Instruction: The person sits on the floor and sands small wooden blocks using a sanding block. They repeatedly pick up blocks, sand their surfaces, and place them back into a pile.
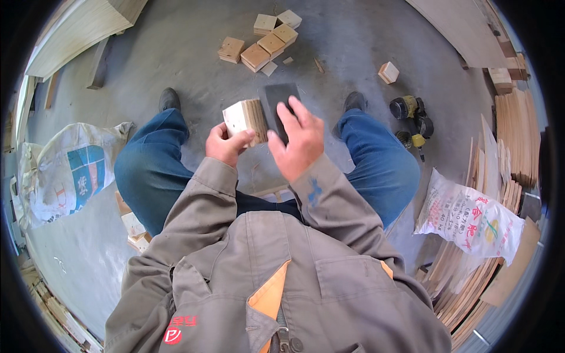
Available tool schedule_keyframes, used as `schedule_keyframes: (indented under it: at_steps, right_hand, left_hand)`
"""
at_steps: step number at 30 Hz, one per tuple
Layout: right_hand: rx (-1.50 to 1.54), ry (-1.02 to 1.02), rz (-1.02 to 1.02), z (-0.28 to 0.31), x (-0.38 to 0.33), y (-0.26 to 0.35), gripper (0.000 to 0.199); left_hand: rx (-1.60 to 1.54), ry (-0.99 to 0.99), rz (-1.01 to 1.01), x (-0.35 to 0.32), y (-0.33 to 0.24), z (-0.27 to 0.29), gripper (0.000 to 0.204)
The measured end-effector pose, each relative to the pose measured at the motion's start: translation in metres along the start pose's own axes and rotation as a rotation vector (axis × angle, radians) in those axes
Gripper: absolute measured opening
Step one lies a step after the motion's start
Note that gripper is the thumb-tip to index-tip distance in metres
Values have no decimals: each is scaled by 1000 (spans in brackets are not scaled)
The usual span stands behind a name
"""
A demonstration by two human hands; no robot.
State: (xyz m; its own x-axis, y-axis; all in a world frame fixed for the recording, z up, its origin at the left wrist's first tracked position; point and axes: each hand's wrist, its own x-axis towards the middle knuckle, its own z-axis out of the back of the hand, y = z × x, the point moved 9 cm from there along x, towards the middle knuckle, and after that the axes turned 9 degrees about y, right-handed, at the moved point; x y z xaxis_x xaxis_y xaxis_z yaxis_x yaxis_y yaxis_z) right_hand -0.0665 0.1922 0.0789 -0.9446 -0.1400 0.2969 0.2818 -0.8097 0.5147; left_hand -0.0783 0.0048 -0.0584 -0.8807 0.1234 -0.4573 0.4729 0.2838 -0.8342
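Observation:
My left hand (pixel 222 145) grips a light plywood block (pixel 254 115) with a pale flat face and layered sides, held up between my knees. Against or right beside the block's right side is a dark, flat rectangular pad (pixel 274 96). My right hand (pixel 301 144) holds this pad, its fingers laid over the front and its thumb toward the block. Whether pad and block touch cannot be made out for certain. Both forearms are in grey-brown sleeves.
Several similar wood blocks (pixel 272 43) lie on the floor ahead, with a single block (pixel 388 72) farther right. A black and yellow power tool (pixel 407 109) rests by my right foot. Sacks lie left (pixel 53 159) and right (pixel 438 206). Stacked boards (pixel 518 135) line the right side.

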Motion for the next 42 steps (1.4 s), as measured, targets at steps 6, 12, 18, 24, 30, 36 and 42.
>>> schedule_keyframes:
  at_steps: [6, 12, 18, 24, 30, 36, 42]
  right_hand:
    - [30, -100, -110, 19, 52, -36, 54]
    - [168, -75, -277, 24, 26, -74, 55]
    - [228, -55, -245, 26, 24, -60, 53]
    - [165, 9, -178, 36, 37, -43, 51]
    - [130, 56, -121, 32, 39, -35, 51]
    - [60, 121, -41, 26, 28, -34, 50]
    - [71, 170, 7, 34, 0, -31, 52]
  left_hand:
    - [114, 182, -85, -3, -5, -26, 88]
    - [-53, 223, 68, -19, -22, -47, 80]
    - [-105, 260, 116, -11, 0, -39, 84]
    - [-151, 211, 77, -13, -12, -42, 83]
    - [58, 181, -91, 3, -6, -27, 87]
    - [206, 67, -150, -4, -18, -21, 95]
    - [378, 13, -211, -8, -26, -15, 99]
